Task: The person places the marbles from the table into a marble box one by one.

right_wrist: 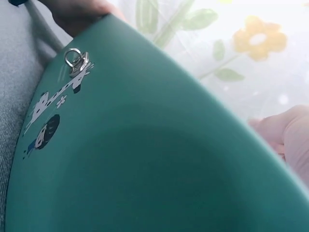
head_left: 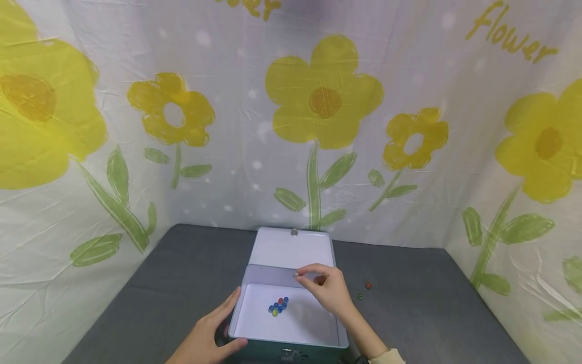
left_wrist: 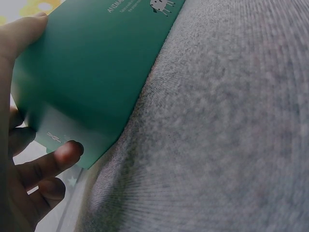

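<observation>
A shallow green metal box (head_left: 291,349) with a white inside stands with its lid (head_left: 293,247) folded back. Several small glassy marbles (head_left: 280,308), mostly blue with a red and a yellow-green one, lie grouped on its floor. Above the box's right side, my right hand (head_left: 328,290) pinches a small clear marble (head_left: 296,275) between thumb and forefinger. My left hand (head_left: 206,331) rests against the box's front left corner, thumb along the front rim and fingers along the left side. In the left wrist view the fingers (left_wrist: 67,151) touch the green wall.
On the grey cloth (head_left: 409,303) to the right of the box lie a red marble (head_left: 368,285) and a small green one (head_left: 360,297). A metal clasp (head_left: 288,352) sits on the box's front. Behind hangs a curtain (head_left: 236,151) printed with yellow flowers.
</observation>
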